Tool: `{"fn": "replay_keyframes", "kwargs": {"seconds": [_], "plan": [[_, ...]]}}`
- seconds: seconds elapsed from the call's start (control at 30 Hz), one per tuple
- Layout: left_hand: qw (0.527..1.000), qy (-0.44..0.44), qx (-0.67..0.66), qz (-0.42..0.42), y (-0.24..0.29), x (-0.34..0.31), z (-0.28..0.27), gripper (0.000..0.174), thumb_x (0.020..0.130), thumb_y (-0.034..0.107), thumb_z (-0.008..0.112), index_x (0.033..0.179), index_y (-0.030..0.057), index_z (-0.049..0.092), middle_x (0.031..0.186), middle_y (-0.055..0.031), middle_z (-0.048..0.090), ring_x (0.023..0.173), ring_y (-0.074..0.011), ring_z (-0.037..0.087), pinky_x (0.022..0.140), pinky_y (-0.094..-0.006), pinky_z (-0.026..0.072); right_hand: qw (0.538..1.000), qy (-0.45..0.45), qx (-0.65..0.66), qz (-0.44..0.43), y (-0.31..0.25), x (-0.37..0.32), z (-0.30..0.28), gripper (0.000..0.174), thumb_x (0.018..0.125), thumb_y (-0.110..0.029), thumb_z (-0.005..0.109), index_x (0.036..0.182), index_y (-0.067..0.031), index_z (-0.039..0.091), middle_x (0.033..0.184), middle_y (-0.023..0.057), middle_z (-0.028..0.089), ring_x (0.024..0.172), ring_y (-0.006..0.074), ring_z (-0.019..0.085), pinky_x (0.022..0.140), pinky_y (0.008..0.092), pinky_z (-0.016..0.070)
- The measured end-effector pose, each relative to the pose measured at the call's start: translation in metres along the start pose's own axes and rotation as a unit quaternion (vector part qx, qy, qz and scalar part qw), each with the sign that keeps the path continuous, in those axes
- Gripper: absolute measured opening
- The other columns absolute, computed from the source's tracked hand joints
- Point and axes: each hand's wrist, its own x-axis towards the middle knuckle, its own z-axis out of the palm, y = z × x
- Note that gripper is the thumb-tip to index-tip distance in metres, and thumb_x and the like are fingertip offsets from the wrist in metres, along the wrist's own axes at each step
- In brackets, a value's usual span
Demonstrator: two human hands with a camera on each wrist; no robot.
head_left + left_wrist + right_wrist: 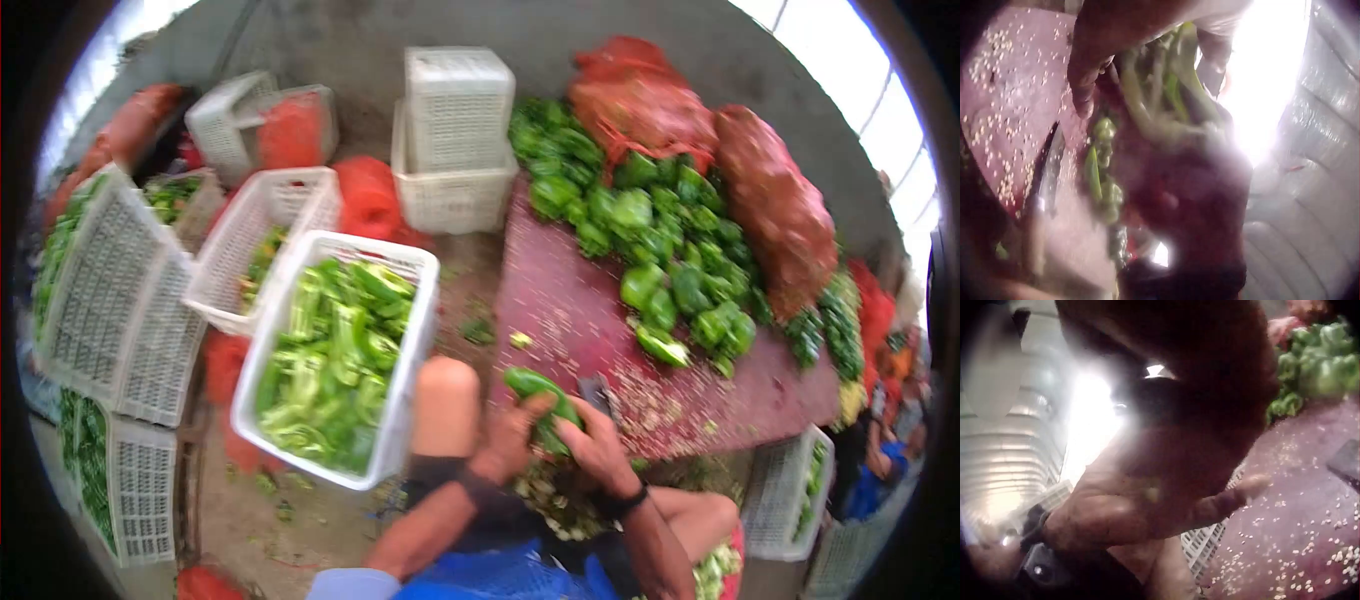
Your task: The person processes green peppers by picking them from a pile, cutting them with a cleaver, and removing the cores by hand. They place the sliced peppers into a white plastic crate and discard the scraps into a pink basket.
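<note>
Over the lap in the head view, both hands hold one green pepper [545,398]. My left hand [508,440] grips its left side, and my right hand [598,450] grips its lower right side. Seen from the left wrist, the pepper [1166,106] is split, with pale ribs inside. A knife [1047,172] lies on the seed-strewn red board [1016,81], its blade [597,392] just beyond the right hand's fingers. In the right wrist view the hands [1116,512] hide the pepper.
A white crate [430,310] of cut green peppers [335,360] stands left of the knee. Whole peppers [650,230] are heaped on the board's far side beside red mesh sacks [770,210]. More white crates [455,200] stand behind and at left.
</note>
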Motion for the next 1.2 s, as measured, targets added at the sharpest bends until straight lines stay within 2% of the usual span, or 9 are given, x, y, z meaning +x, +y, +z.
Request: {"fn": "replay_keyframes", "kwargs": {"seconds": [0.03, 0.1, 0.13, 0.23, 0.27, 0.37, 0.6, 1.0, 1.2], "plan": [[0.999, -0.034, -0.026, 0.034, 0.015, -0.006, 0.009, 0.037, 0.093, 0.018, 0.072, 0.125, 0.0094, 0.057, 0.104, -0.0067, 0.065, 0.091, -0.016, 0.066, 0.078, -0.0352, 0.0596, 0.998, -0.012, 0.026, 0.061, -0.002, 0.003, -0.001, 0.037, 0.095, -0.014, 0.059, 0.128, 0.0029, 0.059, 0.108, 0.0121, 0.068, 0.097, 0.0167, 0.064, 0.086, 0.0315, 0.0523], [0.998, -0.016, -0.01, 0.065, 0.002, 0.007, -0.013, 0.044, 0.089, 0.011, 0.071, 0.129, 0.0087, 0.053, 0.113, -0.0097, 0.063, 0.105, -0.0263, 0.066, 0.091, -0.0428, 0.0588, 0.987, -0.048, -0.096, -0.12, -0.003, -0.004, -0.007, 0.034, 0.098, -0.015, 0.056, 0.126, 0.0039, 0.06, 0.104, 0.0104, 0.067, 0.091, 0.0158, 0.064, 0.079, 0.0294, 0.0533], [0.996, -0.024, -0.06, 0.062, -0.003, 0.014, -0.021, 0.041, 0.088, 0.009, 0.073, 0.124, 0.0046, 0.053, 0.107, -0.0128, 0.065, 0.1, -0.029, 0.068, 0.092, -0.0455, 0.0588, 0.988, -0.043, -0.102, -0.11, 0.003, -0.007, -0.005, 0.034, 0.098, -0.015, 0.056, 0.126, 0.0039, 0.06, 0.104, 0.0104, 0.067, 0.091, 0.0158, 0.064, 0.079, 0.0294, 0.0533], [0.99, -0.017, -0.136, 0.025, 0.0, 0.012, -0.025, 0.03, 0.089, 0.006, 0.071, 0.115, 0.0052, 0.055, 0.099, -0.0112, 0.065, 0.094, -0.0275, 0.07, 0.085, -0.0427, 0.0601, 0.965, 0.062, 0.195, 0.164, -0.002, -0.008, 0.014, 0.026, 0.102, -0.019, 0.054, 0.112, 0.0022, 0.064, 0.092, 0.0084, 0.066, 0.068, 0.013, 0.062, 0.057, 0.0281, 0.05], [0.988, 0.015, -0.149, 0.04, 0.002, 0.013, -0.024, 0.029, 0.089, 0.005, 0.071, 0.113, 0.0044, 0.055, 0.096, -0.0114, 0.066, 0.092, -0.0282, 0.071, 0.084, -0.0429, 0.0606, 0.965, 0.059, 0.197, 0.163, 0.004, -0.01, 0.017, 0.026, 0.102, -0.019, 0.054, 0.112, 0.0022, 0.064, 0.092, 0.0084, 0.066, 0.068, 0.013, 0.062, 0.057, 0.0281, 0.05], [0.987, 0.053, -0.132, 0.075, -0.003, 0.018, -0.028, 0.027, 0.09, 0.005, 0.07, 0.112, 0.0038, 0.054, 0.096, -0.0123, 0.066, 0.093, -0.0296, 0.071, 0.083, -0.0441, 0.0616, 0.967, 0.179, -0.165, -0.07, 0.033, -0.025, 0.029, 0.023, 0.094, -0.021, 0.068, 0.096, 0.0012, 0.066, 0.067, 0.0063, 0.062, 0.059, 0.0174, 0.061, 0.055, 0.034, 0.0492], [0.978, 0.119, 0.04, 0.168, -0.022, 0.013, -0.017, 0.029, 0.088, 0.002, 0.074, 0.108, 0.0067, 0.053, 0.098, -0.0049, 0.063, 0.083, -0.0181, 0.066, 0.073, -0.0369, 0.0601, 0.942, 0.182, -0.278, -0.051, 0.044, -0.028, 0.033, 0.026, 0.083, -0.023, 0.076, 0.086, -0.0017, 0.061, 0.07, 0.0202, 0.061, 0.063, 0.039, 0.062, 0.059, 0.0463, 0.0482], [0.956, 0.11, 0.182, 0.202, -0.044, 0.002, -0.006, 0.043, 0.081, -0.003, 0.077, 0.121, 0.0037, 0.061, 0.111, -0.0047, 0.061, 0.099, -0.0154, 0.062, 0.087, -0.0293, 0.0528, 0.953, 0.287, -0.045, 0.084, 0.11, -0.025, 0.041, 0.025, 0.093, -0.023, 0.064, 0.085, -0.001, 0.055, 0.069, 0.0228, 0.059, 0.063, 0.036, 0.062, 0.06, 0.0475, 0.0468], [0.959, 0.083, 0.162, 0.216, -0.034, -0.007, 0.01, 0.042, 0.081, -0.004, 0.076, 0.118, 0.0044, 0.059, 0.11, -0.0055, 0.064, 0.099, -0.0167, 0.063, 0.087, -0.0304, 0.0538, 0.939, 0.273, -0.207, -0.011, 0.077, -0.021, 0.036, 0.023, 0.091, -0.02, 0.063, 0.08, -0.0013, 0.056, 0.068, 0.0213, 0.056, 0.061, 0.0366, 0.06, 0.058, 0.0473, 0.0466]]}}
